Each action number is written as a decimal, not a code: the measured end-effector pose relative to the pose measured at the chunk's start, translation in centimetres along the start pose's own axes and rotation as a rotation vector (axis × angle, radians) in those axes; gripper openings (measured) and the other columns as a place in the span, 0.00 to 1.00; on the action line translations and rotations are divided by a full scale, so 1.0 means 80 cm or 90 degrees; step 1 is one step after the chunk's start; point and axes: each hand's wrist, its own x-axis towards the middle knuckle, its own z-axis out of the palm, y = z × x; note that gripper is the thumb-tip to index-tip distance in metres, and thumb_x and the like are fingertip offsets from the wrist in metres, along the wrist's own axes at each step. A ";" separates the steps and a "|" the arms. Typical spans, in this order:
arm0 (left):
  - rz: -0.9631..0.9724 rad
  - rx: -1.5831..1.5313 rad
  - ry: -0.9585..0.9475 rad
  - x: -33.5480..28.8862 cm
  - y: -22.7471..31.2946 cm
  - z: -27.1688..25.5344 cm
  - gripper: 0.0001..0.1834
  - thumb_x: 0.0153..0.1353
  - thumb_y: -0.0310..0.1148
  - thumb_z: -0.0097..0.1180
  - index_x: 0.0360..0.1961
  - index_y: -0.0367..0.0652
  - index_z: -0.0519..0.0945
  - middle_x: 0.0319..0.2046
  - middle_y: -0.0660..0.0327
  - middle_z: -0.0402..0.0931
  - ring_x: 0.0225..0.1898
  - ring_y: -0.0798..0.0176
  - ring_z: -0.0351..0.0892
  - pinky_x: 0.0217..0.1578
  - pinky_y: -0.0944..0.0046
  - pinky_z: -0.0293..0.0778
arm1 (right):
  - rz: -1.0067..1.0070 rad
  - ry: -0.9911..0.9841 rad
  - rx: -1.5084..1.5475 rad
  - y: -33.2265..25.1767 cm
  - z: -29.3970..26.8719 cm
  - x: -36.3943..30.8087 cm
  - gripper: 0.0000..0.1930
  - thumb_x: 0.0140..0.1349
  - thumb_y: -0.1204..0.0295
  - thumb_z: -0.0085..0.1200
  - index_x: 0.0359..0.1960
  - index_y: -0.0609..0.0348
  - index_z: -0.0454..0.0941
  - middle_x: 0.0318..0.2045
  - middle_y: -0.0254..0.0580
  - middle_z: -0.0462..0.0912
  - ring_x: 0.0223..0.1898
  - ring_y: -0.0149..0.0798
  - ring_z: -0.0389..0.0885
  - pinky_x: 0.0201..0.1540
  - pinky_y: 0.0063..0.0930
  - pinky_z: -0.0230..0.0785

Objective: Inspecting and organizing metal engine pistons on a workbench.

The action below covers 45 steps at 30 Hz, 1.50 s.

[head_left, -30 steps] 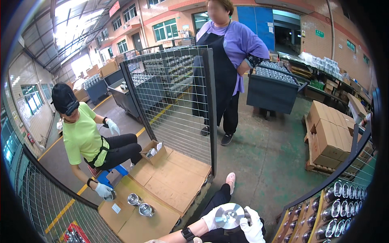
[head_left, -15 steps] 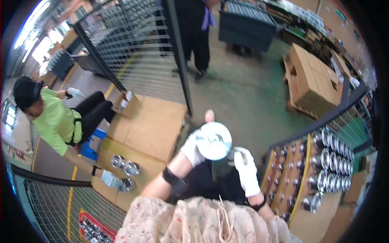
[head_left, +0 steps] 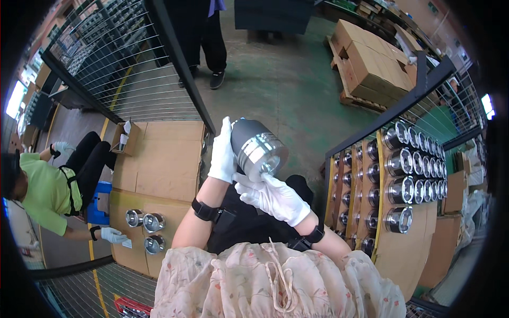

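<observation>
A large engine piston with a dark grey skirt and a shiny ringed band is held tilted in front of me. My left hand, in a white glove, presses along its left side with the fingers pointing up. From below, my right hand, gloved too, touches the piston's shiny lower end, its fingertips and thumb at the edge. Part of that contact is hidden behind the glove. Several shiny pistons stand in rows on the cardboard-layered stack to my right. On the cardboard at left are three more pistons.
A co-worker in a green shirt sits at left, a gloved hand on the cardboard. Black-framed mesh panels border both sides. Boxes on a pallet stand far right; another person's legs show ahead. A small open box rests left.
The piston has turned from its round flat face to its side. My right hand has come in from apart to touch it. The co-worker's hand has let go of a piston.
</observation>
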 end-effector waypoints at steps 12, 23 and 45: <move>0.193 0.267 -0.118 -0.013 -0.011 -0.006 0.25 0.71 0.53 0.44 0.37 0.41 0.79 0.40 0.67 0.74 0.41 0.75 0.68 0.46 0.70 0.66 | -0.078 -0.069 -0.046 -0.012 -0.029 0.002 0.34 0.58 0.76 0.60 0.63 0.71 0.55 0.58 0.59 0.69 0.59 0.51 0.72 0.60 0.41 0.73; 0.014 0.041 -0.193 -0.055 -0.025 -0.041 0.27 0.66 0.29 0.52 0.65 0.35 0.62 0.57 0.56 0.69 0.57 0.59 0.70 0.59 0.59 0.66 | -0.410 0.270 -0.566 -0.060 -0.006 -0.014 0.34 0.58 0.85 0.50 0.68 0.55 0.59 0.56 0.43 0.74 0.56 0.40 0.75 0.57 0.38 0.71; 0.018 0.295 -0.056 -0.097 -0.019 -0.004 0.34 0.67 0.41 0.53 0.69 0.39 0.56 0.61 0.56 0.62 0.62 0.64 0.62 0.58 0.60 0.66 | -0.298 0.167 -0.473 -0.053 -0.031 -0.027 0.32 0.58 0.77 0.58 0.64 0.56 0.60 0.56 0.44 0.72 0.57 0.46 0.74 0.59 0.48 0.71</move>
